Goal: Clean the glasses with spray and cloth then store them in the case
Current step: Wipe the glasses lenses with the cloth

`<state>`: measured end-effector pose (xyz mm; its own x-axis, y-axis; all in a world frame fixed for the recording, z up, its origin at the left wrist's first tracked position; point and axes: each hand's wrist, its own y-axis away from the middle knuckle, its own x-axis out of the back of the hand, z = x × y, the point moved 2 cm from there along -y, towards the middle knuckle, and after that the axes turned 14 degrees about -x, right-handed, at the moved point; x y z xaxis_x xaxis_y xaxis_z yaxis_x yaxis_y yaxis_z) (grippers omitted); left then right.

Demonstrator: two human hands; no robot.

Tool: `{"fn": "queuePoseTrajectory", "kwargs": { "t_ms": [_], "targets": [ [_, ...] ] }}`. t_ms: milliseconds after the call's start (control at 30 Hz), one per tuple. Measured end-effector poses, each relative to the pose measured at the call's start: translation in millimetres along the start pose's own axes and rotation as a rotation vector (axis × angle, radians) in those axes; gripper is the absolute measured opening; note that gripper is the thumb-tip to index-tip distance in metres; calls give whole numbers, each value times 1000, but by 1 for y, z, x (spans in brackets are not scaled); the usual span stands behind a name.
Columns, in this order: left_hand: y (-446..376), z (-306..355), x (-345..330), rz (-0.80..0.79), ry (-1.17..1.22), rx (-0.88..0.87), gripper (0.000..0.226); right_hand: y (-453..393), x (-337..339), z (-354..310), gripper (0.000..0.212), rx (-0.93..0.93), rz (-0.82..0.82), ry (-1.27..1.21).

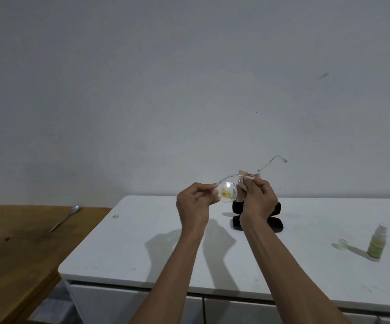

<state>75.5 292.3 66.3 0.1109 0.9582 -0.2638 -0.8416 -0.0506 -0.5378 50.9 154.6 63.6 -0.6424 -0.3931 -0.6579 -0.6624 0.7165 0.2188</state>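
Glasses [227,194] pinched at the left lens rim by left hand [195,204], cloth [244,187] pressed on by right hand [258,198]. Behind that hand, partly hidden: open black case [275,224]. Right of case: cap [341,243], spray bottle [377,243]; far left, a spoon [69,215].

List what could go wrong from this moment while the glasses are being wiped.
1. The glasses are held in the air, the left hand pinching one end and the right hand pressing the cloth; hard rubbing might flex the thin clear frame.
2. The yellow-orange smear on the lens may spread rather than lift.
3. The spray bottle stands uncapped, cap beside it; a bump could tip it.
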Motion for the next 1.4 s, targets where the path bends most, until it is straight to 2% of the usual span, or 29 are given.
{"fn": "queuePoseTrajectory", "kwargs": {
  "t_ms": [167,300,433,500,567,700,800,867,967,1067,1133,1267,1400],
  "targets": [
    [-12,3,16,29,-16,-24,24,-6,2,-2,2,11,-261,280],
    [-20,4,31,15,-40,-5,17,-12,10,-10,7,-53,-482,460],
    [-25,2,43,-8,-68,25,11,-6,21,-22,5,-74,-595,679],
    [-26,1,46,-29,-90,31,7,-1,24,-30,15,-36,-596,729],
    [-26,-1,47,-48,-114,36,5,4,25,-33,11,30,-553,735],
    [-24,0,43,-62,-140,31,13,-1,26,-24,8,255,-245,737],
    [-21,2,35,-55,-124,24,12,7,20,-18,9,364,-70,584],
    [-18,4,29,-44,-109,10,11,11,14,-16,6,365,-14,442],
    [-13,6,19,-29,-80,-16,18,12,3,-10,4,248,6,226],
    [-9,7,9,-12,-63,-42,17,8,-5,-3,12,101,-13,97],
    [-10,7,6,0,-60,-61,15,3,-7,1,9,28,-65,60],
    [-18,8,15,-13,-68,-68,19,-6,1,-1,4,-30,-298,219],
    [-29,6,31,-23,-80,-47,9,0,11,-16,16,-69,-530,471]
  ]
}}
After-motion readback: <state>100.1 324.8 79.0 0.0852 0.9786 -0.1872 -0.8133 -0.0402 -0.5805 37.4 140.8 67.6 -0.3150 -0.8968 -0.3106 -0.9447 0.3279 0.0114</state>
